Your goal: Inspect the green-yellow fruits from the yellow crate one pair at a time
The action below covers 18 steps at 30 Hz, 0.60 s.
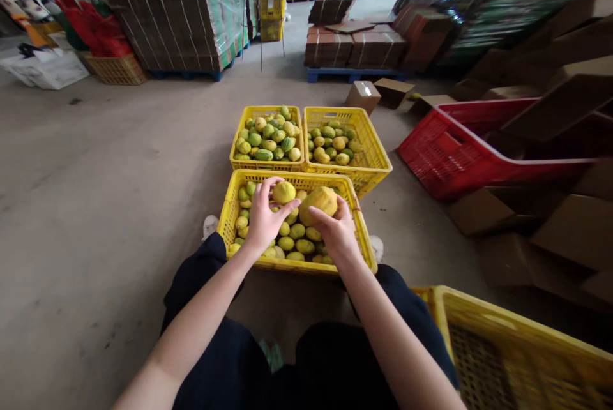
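One small yellow fruit [284, 192] is held in the left hand [268, 213], and one larger yellow fruit [320, 202] in the right hand [339, 230]. Three yellow crates of fruit are counted: one near crate [360, 221] and, along its far edge, two far crates [268, 166] [352, 173]. Off its near right corner, one further yellow crate [527, 331] is seen, plus one red crate [440, 154]. The heaped fruits [305, 246] cannot be counted exactly.

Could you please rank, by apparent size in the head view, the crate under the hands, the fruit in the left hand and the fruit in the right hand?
1. Crate
2. Fruit in the right hand
3. Other fruit, in the left hand
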### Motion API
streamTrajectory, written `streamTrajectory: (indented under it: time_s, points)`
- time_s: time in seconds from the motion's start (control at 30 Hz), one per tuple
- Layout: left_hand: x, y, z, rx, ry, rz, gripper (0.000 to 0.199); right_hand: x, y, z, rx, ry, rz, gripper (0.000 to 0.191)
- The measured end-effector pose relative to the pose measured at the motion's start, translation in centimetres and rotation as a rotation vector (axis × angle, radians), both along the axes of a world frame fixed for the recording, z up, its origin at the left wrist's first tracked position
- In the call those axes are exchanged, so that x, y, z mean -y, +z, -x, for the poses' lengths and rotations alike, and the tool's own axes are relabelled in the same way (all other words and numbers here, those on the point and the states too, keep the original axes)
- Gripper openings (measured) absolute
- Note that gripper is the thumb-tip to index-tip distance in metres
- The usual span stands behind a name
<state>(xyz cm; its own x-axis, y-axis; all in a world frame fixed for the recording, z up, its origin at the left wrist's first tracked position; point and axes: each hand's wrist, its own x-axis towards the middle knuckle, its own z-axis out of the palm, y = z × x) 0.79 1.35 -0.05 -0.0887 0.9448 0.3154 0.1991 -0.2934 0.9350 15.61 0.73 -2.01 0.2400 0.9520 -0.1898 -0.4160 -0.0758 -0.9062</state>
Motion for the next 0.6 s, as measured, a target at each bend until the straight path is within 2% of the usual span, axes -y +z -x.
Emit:
streamTrajectory:
  time_s: [0.1,0.17,0.23,0.33,0.5,0.57,0.6]
  points:
    - [0.2,-0.1,0.2,-0.133,0.012,-0.066,0.041,0.2,-0.1,-0.1,0.332,-0.119,-0.195,0.07]
    - [0.2,-0.3,0.0,-0.152,0.003,-0.079,0.041,0.3,0.0,0.0,0.411,-0.108,-0.254,0.069]
    - [0.1,-0.5,-0.3,-0.093,0.0,-0.041,0.046,0.3,0.0,0.1,0.392,-0.077,-0.271,0.069]
    - [-0.2,-0.6,-0.6,0.191,0.006,0.158,0.052,0.3,0.2,0.1,0.206,0.009,-0.213,0.068]
    - [-1.3,-0.8,-0.2,0.771,-0.03,0.66,0.022,0.3,1.2,-0.1,-0.219,0.193,-0.004,0.043]
    - [-1.8,-1.6,-0.1,0.847,-0.017,0.82,0.017,0.2,1.6,-0.3,-0.342,0.216,0.057,0.033]
    - [-1.9,-2.3,-0.1,0.821,-0.019,0.873,0.018,0.1,1.8,-0.5,-0.394,0.217,0.09,0.03]
